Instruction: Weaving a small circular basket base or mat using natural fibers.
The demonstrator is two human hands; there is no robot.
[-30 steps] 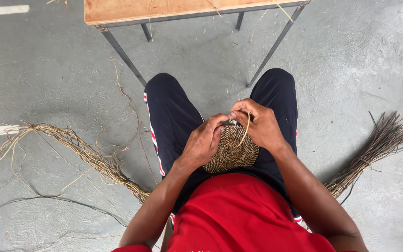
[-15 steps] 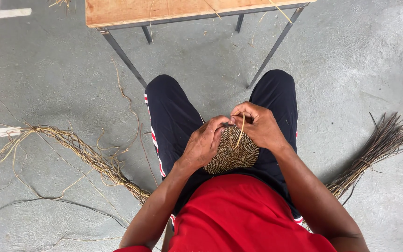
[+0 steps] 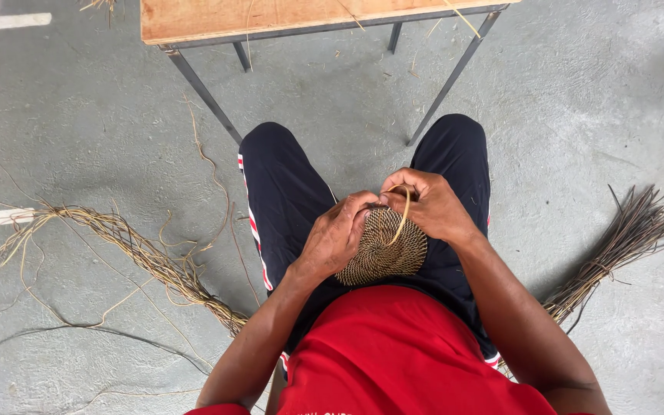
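Left hand (image 3: 337, 234) gripped the left edge of a round, tan, tightly woven fibre disc (image 3: 382, 247) resting in the lap between dark-trousered knees; right hand (image 3: 433, 206) clasped its top rim, pinching a thin pale looped fibre strand (image 3: 403, 214) curving over the disc. Loose bundle of long dried yellowish fibres (image 3: 136, 250) lay on grey concrete floor (image 3: 78, 131) at left, darker stick bundle (image 3: 616, 246) at right, wooden metal-legged table (image 3: 286, 15) ahead.

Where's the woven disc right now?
Head view, centre: the round woven disc sits on the person's lap, gripped between the left hand and right hand.
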